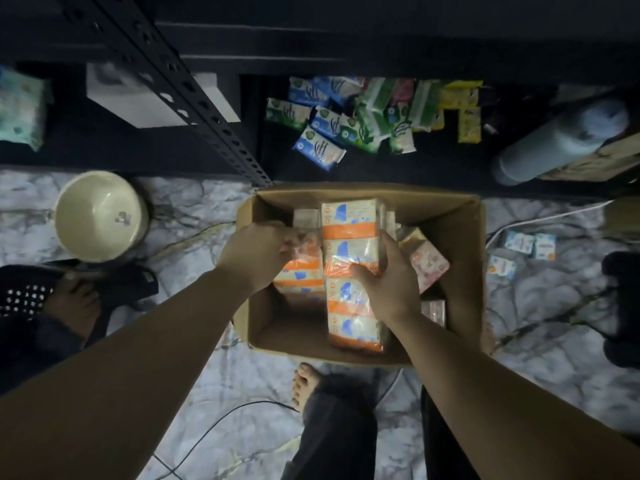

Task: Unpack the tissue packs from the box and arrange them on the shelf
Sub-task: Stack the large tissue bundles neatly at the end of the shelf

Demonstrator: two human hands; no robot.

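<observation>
A long orange-and-white tissue bundle (349,271), wrapped in clear film, stands in the middle of an open cardboard box (460,244) on the marble-patterned floor (540,306). The right hand (384,278) is on the bundle's right side, thumb across its face and fingers (388,245) curled around the edge, clamped on it. Just at nine o'clock from it lies a second orange bundle (299,275) lower in the box; the left hand (256,254) is at its top end, fingers closed and pinching the plastic wrap there. At three o'clock from the tall bundle a pink tissue pack (427,265) leans tilted against the box's right wall, and more packs show only as edges behind it.

At twelve o'clock from the box is the dark shelf (346,168), its lowest level holding a loose heap of small blue, green and yellow tissue packs (363,116). A perforated black upright (194,95) of the shelf runs diagonally down to the box's far left corner. At ten o'clock a cream bowl (100,216) sits on the floor. At two o'clock a grey cylinder (554,143) lies on its side. At three o'clock a few small packs (519,244) lie on the floor beside a white cable (540,216). The person's bare foot (306,382) is at six o'clock, just short of the box.
</observation>
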